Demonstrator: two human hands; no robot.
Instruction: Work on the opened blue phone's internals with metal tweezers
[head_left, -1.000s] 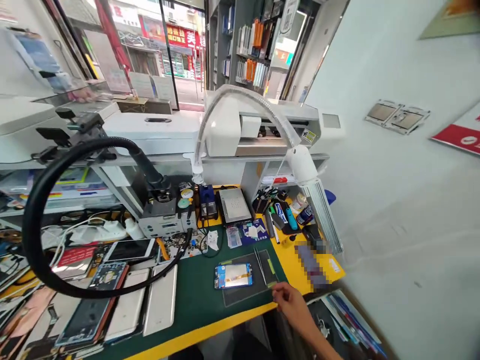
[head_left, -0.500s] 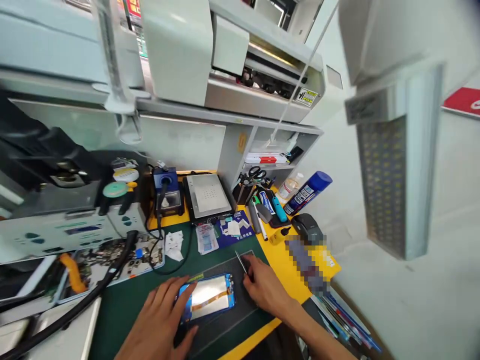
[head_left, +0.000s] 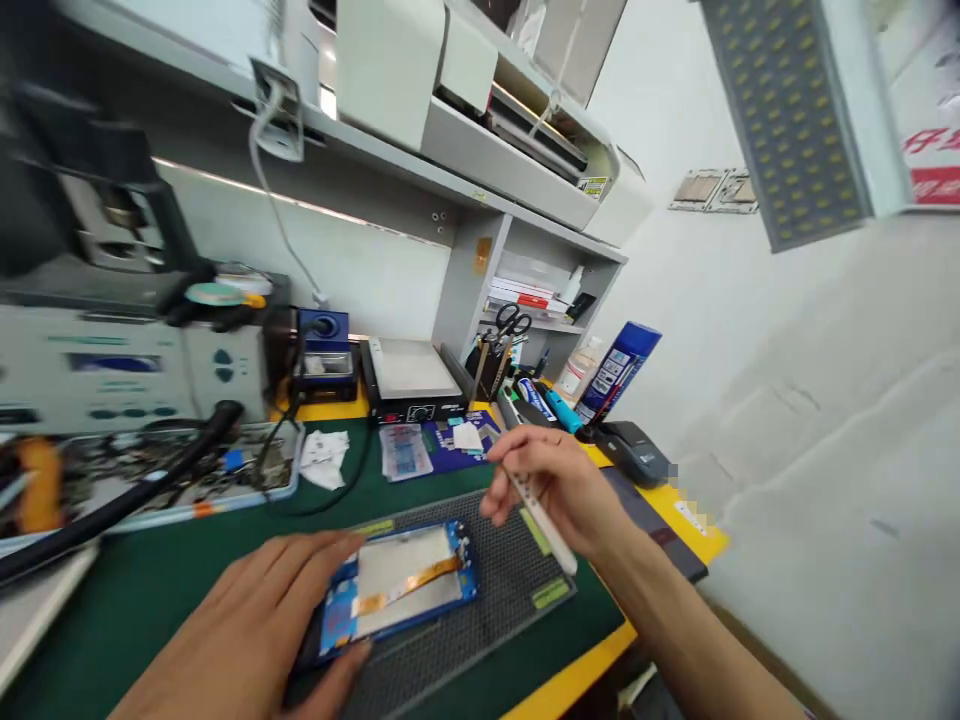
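Note:
An opened phone (head_left: 409, 560) lies on a grey mesh mat (head_left: 499, 590), its blue frame, silvery inside and orange ribbon cable (head_left: 412, 585) facing up. My left hand (head_left: 277, 610) grips the phone's left end, fingers over the far edge and thumb at the near edge. Above the mat's right side is my right hand (head_left: 559, 485), closed on a slim pale tool (head_left: 551, 530) with small dark marks. The tool's thick end slants down toward me, apart from the phone; its other end is mostly hidden by the fingers.
Behind the mat are a plastic bag (head_left: 405, 452), crumpled tissue (head_left: 325, 458) and a flat heating plate (head_left: 416, 375). A tray of parts (head_left: 247, 465) and a black hose (head_left: 150, 490) lie left. A spray can (head_left: 619, 375) and black device (head_left: 630, 452) stand right.
My right hand has lifted and turned, so the slim tool now slants toward me. My left hand stays on the phone. The view has tilted and moved nearer the bench.

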